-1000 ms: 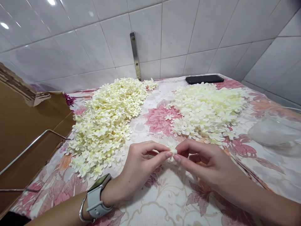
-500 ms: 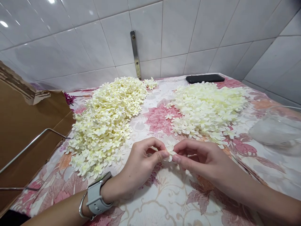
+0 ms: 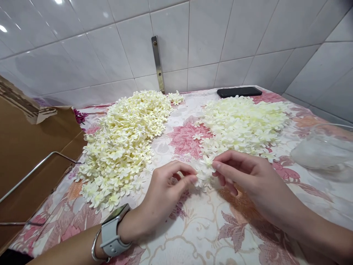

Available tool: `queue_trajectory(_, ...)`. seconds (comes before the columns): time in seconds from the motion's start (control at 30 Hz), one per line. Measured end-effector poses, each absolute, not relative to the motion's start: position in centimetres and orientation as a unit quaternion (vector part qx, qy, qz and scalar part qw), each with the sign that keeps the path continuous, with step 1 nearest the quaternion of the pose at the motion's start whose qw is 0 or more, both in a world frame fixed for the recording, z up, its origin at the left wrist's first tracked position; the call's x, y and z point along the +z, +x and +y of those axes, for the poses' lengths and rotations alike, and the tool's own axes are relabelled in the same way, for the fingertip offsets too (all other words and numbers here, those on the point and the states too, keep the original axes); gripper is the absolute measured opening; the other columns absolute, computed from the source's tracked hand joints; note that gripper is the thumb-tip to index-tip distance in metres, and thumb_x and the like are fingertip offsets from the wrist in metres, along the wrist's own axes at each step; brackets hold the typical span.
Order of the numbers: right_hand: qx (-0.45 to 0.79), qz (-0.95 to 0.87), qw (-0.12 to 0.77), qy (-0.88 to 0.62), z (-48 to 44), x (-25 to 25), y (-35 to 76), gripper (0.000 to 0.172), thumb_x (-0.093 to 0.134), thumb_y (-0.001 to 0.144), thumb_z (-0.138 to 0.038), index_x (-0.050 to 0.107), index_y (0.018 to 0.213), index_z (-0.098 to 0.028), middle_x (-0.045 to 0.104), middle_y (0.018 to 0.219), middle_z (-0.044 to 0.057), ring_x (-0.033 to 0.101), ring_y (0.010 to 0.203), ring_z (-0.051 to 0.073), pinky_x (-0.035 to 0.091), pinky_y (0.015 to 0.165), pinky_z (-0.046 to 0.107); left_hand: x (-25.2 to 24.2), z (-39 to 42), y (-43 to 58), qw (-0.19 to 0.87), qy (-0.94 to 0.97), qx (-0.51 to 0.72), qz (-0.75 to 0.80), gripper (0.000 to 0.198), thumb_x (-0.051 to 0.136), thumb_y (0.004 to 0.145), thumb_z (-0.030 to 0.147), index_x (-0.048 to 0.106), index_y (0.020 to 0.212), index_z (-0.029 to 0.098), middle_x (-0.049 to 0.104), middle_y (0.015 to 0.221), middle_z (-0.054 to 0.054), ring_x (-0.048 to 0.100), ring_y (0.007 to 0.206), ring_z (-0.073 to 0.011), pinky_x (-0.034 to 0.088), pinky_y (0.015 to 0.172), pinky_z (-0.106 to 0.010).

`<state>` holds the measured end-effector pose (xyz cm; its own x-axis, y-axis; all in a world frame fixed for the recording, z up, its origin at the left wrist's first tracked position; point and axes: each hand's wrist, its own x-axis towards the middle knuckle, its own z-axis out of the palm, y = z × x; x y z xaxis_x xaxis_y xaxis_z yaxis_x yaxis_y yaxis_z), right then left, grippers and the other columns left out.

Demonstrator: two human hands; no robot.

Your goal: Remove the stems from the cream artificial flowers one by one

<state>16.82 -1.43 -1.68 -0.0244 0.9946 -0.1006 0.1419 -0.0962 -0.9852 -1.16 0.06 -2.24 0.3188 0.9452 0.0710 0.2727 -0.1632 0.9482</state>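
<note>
My left hand [image 3: 162,195] pinches a small stack of cream fabric flowers [image 3: 203,176] between thumb and forefinger, just above the flowered tablecloth [image 3: 193,235]. My right hand [image 3: 248,180] pinches one flower [image 3: 207,161] at the top of that stack, fingers curled. A large heap of the same flowers [image 3: 127,143] lies to the left. A second, flatter heap [image 3: 242,125] lies to the right, just behind my right hand. A grey smartwatch and a bangle are on my left wrist.
An open cardboard box [image 3: 30,154] with a metal wire across it stands at the left edge. A black phone [image 3: 239,91] lies by the tiled wall at the back. A clear plastic bag [image 3: 322,151] sits at the right.
My right hand has lifted and pulled slightly back, drawing one flower up off the stack. My left hand has stayed in place on the stack.
</note>
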Motion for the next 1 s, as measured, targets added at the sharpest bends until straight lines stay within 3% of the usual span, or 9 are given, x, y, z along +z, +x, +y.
queue_trajectory(0.2,0.450,-0.594,0.402,-0.533,-1.96,-1.67,16.39,0.017,0.058,0.080,-0.033,0.062,0.071,-0.020,0.058,0.061,-0.001,0.052,0.054,0.011,0.038,0.046,0.021,-2.31,-0.14,-1.30,0.365,0.728,0.397,0.423,0.010,0.070,0.076,0.025,0.068,0.086,0.022,0.067,0.082,0.003,0.057,0.068,-0.0080,0.044,0.060,-0.016)
queue_trajectory(0.4,0.425,-0.645,0.388,-0.504,-2.19,-2.09,16.29,0.014,0.057,0.079,-0.033,0.063,0.076,-0.021,0.060,0.068,0.000,0.055,0.059,0.014,0.042,0.049,0.023,-2.28,-0.13,-1.32,0.371,0.730,0.401,0.411,0.004,0.068,0.077,0.018,0.072,0.079,0.019,0.068,0.076,0.002,0.061,0.072,-0.0091,0.045,0.066,-0.017)
queue_trajectory(0.77,0.451,-0.623,0.390,-0.506,-2.20,-1.92,16.33,0.013,0.058,0.080,-0.031,0.065,0.075,-0.022,0.067,0.072,0.000,0.061,0.065,0.015,0.045,0.055,0.023,-1.70,0.04,-1.13,0.430,0.694,0.367,0.446,0.009,0.067,0.078,0.023,0.068,0.070,0.019,0.064,0.068,0.004,0.056,0.064,-0.0088,0.041,0.057,-0.017)
queue_trajectory(1.0,0.463,-0.623,0.385,-0.500,-2.17,-2.09,16.48,0.013,0.059,0.079,-0.032,0.066,0.075,-0.021,0.067,0.072,0.000,0.061,0.068,0.016,0.045,0.059,0.023,-1.94,0.06,-1.26,0.400,0.721,0.376,0.423,0.009,0.066,0.079,0.018,0.066,0.069,0.018,0.063,0.069,0.003,0.056,0.066,-0.0092,0.042,0.061,-0.018)
